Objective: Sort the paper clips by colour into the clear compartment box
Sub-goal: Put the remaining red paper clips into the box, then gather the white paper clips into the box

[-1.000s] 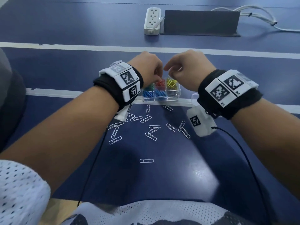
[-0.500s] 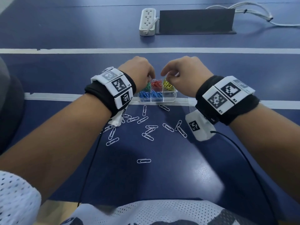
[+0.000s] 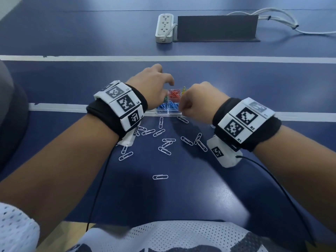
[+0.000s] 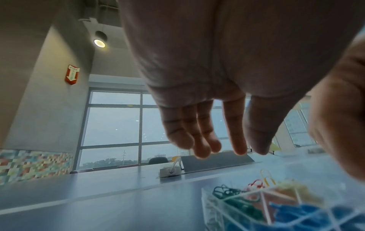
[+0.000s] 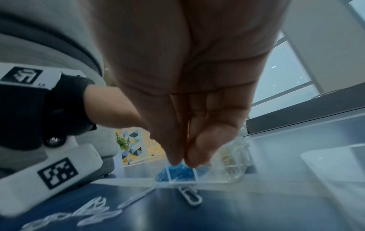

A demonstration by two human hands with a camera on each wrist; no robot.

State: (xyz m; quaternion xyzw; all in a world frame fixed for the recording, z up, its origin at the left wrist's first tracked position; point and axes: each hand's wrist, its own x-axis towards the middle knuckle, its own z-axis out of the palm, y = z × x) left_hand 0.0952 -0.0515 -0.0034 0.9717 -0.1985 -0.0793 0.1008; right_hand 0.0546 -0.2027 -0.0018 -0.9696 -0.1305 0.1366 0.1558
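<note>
The clear compartment box (image 3: 164, 112) sits between my hands on the blue table and holds red clips (image 3: 175, 93), blue clips (image 3: 168, 106), green clips (image 4: 227, 192) and yellow clips (image 3: 184, 90). My left hand (image 3: 163, 79) hovers over the box's far left with fingers (image 4: 207, 145) straight and nothing in them. My right hand (image 3: 189, 106) is curled over the near right corner, thumb and fingertips pressed together (image 5: 183, 161) above the blue compartment. No clip shows plainly between them. Several white clips (image 3: 166, 144) lie scattered in front of the box, one (image 5: 190, 197) close to its front wall.
A lone white clip (image 3: 160, 177) lies nearer me. At the back stand a white power strip (image 3: 164, 28), a dark panel (image 3: 216, 28) and white cables (image 3: 283, 20). A clear flat piece (image 5: 335, 164) lies right of the box. Black wrist cables (image 3: 101, 179) trail toward me.
My right hand has drawn back from over the yellow compartment to the box's near right corner. My left hand has shifted left and uncurled its fingers.
</note>
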